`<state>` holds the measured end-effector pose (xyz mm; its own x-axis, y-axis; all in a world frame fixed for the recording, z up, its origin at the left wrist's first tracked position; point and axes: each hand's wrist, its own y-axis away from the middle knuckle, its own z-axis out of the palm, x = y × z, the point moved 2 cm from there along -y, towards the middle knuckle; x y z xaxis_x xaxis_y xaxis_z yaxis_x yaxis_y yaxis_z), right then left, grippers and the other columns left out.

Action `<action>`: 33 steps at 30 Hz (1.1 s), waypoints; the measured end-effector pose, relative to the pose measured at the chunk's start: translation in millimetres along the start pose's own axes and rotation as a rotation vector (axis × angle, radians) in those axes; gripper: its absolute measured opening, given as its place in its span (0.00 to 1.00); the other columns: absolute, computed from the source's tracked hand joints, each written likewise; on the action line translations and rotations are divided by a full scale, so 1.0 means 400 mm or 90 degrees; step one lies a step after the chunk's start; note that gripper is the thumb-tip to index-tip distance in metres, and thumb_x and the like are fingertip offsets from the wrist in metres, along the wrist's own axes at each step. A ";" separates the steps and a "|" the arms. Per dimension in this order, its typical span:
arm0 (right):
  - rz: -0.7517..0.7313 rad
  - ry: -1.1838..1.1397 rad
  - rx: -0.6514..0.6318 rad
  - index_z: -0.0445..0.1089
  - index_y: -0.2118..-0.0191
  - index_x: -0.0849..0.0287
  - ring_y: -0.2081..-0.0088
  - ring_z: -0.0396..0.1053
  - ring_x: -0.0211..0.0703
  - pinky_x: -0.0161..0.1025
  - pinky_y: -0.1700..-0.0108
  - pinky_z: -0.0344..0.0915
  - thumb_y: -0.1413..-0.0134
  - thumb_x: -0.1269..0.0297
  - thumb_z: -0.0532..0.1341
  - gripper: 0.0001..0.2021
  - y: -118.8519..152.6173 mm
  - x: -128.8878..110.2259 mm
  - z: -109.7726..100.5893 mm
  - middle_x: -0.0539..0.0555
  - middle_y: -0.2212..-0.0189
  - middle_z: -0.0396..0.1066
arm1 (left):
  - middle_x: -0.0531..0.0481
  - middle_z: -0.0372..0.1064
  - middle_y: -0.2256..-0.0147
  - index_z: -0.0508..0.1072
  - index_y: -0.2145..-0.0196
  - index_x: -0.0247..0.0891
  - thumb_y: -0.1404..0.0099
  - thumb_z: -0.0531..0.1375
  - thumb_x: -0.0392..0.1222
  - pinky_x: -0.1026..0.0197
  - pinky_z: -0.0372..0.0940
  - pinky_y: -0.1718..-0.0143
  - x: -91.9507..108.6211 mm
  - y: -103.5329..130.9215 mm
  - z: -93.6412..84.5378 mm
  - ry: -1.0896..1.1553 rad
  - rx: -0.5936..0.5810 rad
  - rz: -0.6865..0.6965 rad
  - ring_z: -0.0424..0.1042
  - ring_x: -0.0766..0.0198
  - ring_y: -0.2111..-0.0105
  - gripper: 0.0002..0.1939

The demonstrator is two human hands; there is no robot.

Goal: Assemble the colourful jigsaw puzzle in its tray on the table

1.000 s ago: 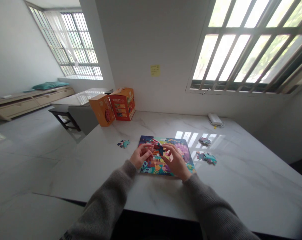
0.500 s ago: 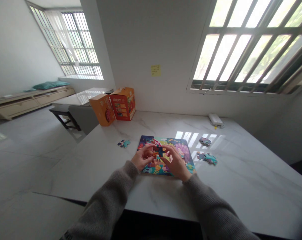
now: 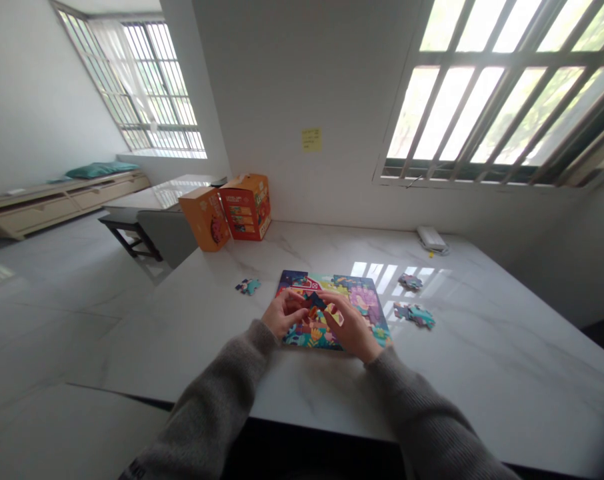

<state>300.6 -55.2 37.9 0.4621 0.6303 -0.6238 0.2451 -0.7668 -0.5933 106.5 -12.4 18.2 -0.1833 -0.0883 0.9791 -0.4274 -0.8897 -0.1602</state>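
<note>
The right hand (image 3: 353, 327) pinches a dark puzzle piece (image 3: 317, 301) over a seemingly mostly assembled puzzle (image 3: 365, 298) on the table (image 3: 209, 337); the left hand (image 3: 281, 316) has an unclear grip. Loose pieces (image 3: 416, 315) apparently await placing.

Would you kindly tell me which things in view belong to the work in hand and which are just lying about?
In the work:
puzzle
dark piece
left loose pieces
right loose pieces

Lying about:
boxes (perhaps the puzzle's)
note
white device
cushion
</note>
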 end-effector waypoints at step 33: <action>0.044 0.229 -0.180 0.73 0.53 0.53 0.49 0.64 0.50 0.46 0.46 0.62 0.43 0.70 0.65 0.12 -0.054 0.131 0.047 0.55 0.52 0.69 | 0.45 0.73 0.60 0.78 0.62 0.38 0.38 0.55 0.30 0.53 0.65 0.50 -0.037 -0.011 -0.063 -0.775 0.044 0.178 0.67 0.55 0.57 0.13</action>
<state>303.5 -3.2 8.5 0.7400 0.5326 -0.4108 0.4028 -0.8400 -0.3635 88.5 4.1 1.4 0.6927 -0.6012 0.3986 -0.4514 -0.7923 -0.4106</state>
